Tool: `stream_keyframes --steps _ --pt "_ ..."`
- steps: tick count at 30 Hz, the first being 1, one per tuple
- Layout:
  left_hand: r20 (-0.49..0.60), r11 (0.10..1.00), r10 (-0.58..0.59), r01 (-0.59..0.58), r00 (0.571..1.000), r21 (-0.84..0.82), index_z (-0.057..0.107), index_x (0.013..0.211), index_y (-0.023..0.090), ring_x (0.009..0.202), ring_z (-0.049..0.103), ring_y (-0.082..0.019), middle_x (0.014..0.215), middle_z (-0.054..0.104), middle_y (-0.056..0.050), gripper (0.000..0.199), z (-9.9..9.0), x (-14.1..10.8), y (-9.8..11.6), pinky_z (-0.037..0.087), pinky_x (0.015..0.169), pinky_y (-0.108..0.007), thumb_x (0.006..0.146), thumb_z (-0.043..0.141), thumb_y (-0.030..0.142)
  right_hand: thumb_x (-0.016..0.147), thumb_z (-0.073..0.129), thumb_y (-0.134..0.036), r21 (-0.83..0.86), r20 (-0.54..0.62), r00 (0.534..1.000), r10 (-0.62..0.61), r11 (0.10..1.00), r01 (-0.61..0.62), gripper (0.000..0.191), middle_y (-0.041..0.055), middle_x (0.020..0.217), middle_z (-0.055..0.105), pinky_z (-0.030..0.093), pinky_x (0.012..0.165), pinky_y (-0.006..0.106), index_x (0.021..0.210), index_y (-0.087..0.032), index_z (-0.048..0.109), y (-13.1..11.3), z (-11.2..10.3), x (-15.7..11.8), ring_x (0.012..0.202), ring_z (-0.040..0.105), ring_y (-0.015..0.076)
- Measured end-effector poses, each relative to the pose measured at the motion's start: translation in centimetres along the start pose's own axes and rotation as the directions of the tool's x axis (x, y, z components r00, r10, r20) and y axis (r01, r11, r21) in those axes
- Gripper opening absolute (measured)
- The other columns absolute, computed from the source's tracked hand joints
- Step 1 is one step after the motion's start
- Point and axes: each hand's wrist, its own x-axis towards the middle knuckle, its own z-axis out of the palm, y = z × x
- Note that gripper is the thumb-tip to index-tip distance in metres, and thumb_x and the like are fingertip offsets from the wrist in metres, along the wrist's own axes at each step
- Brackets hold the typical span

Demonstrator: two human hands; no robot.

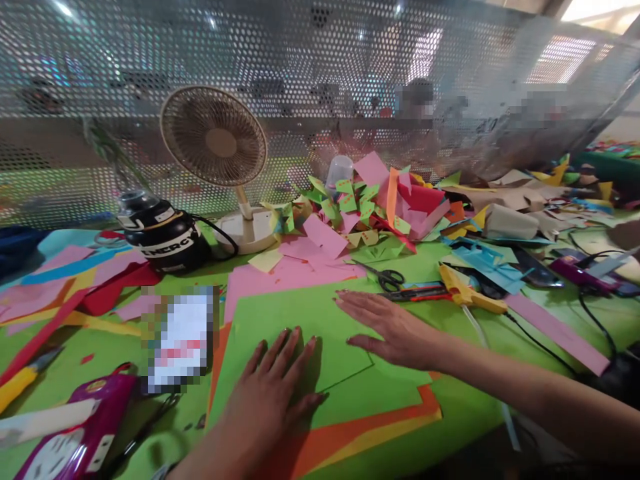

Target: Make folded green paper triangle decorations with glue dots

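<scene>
Spread flat and gripping nothing, the left hand rests on green sheets, stacked over orange paper on the bench; the right hand, fingers extended, is also empty. Scissors lie just beyond.

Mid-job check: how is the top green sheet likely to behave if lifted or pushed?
The top green sheet shows a thin edge, so it is probably light and floppy if raised by one corner. Lying flat on other sheets, it may slide rather than tip. The left hand spread across it would probably hold it back.
</scene>
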Motion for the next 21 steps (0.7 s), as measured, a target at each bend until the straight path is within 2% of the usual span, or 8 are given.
stream_keyframes --steps 3,7,10,13,18,21 --pt "0.030 0.999 -0.002 0.003 1.000 -0.032 0.031 0.150 0.028 0.129 0.049 -0.032 0.144 0.050 -0.009 0.060 0.0 -0.1 -0.1 0.041 0.098 -0.049 0.097 0.029 0.058 0.097 0.047 -0.037 -0.031 -0.026 0.996 0.081 0.996 -0.082 0.048 0.0163 0.139 0.053 0.040 0.110 0.045 0.138 -0.014 0.050 1.4 0.2 -0.9 0.132 0.048 0.0250" --pt "0.070 1.000 0.004 -0.004 0.998 -0.009 0.040 0.145 0.026 0.129 0.049 -0.033 0.143 0.051 -0.010 0.055 -0.4 -0.1 0.1 0.043 0.096 -0.050 0.099 0.027 0.053 0.096 0.048 -0.031 -0.063 -0.004 1.000 0.009 0.998 -0.009 0.040 0.0188 0.136 0.056 0.042 0.107 0.047 0.128 -0.010 0.060 2.0 0.9 -2.0 0.127 0.053 0.0274" --pt "0.069 1.000 0.001 0.000 0.998 -0.017 0.047 0.141 0.025 0.128 0.050 -0.032 0.141 0.054 -0.011 0.054 -0.6 0.0 -0.1 0.043 0.098 -0.049 0.099 0.026 0.052 0.097 0.046 -0.029 -0.072 -0.032 0.999 -0.008 0.997 0.006 0.037 0.0183 0.134 0.058 0.044 0.106 0.047 0.125 -0.011 0.062 2.0 1.2 -1.5 0.124 0.055 0.0276" --pt "0.076 0.999 0.018 -0.014 0.997 -0.045 0.050 0.139 0.024 0.126 0.052 -0.030 0.139 0.055 -0.010 0.055 -0.7 0.2 -0.5 0.044 0.098 -0.046 0.100 0.023 0.052 0.096 0.048 -0.031 -0.070 0.006 1.000 0.016 0.997 -0.015 0.040 0.0160 0.136 0.057 0.042 0.108 0.044 0.130 -0.013 0.059 2.2 1.2 0.0 0.127 0.052 0.0264" --pt "0.114 0.998 0.014 -0.007 0.993 -0.055 0.050 0.139 0.021 0.125 0.053 -0.030 0.141 0.053 -0.012 0.063 -1.3 0.3 -0.9 0.044 0.099 -0.046 0.096 0.026 0.060 0.092 0.055 -0.044 -0.124 0.190 0.978 0.092 0.990 -0.069 0.064 0.0206 0.145 0.045 0.035 0.111 0.047 0.143 -0.006 0.043 2.6 1.6 2.2 0.134 0.043 0.0308" --pt "0.125 0.997 0.004 0.006 0.992 -0.076 0.048 0.141 0.020 0.126 0.052 -0.031 0.142 0.051 -0.013 0.067 -1.9 0.5 -0.7 0.042 0.101 -0.048 0.093 0.034 0.065 0.089 0.058 -0.045 -0.140 0.160 0.979 0.124 0.985 -0.102 0.065 0.0201 0.141 0.051 0.035 0.109 0.050 0.142 -0.009 0.045 2.7 1.7 3.1 0.130 0.047 0.0320"
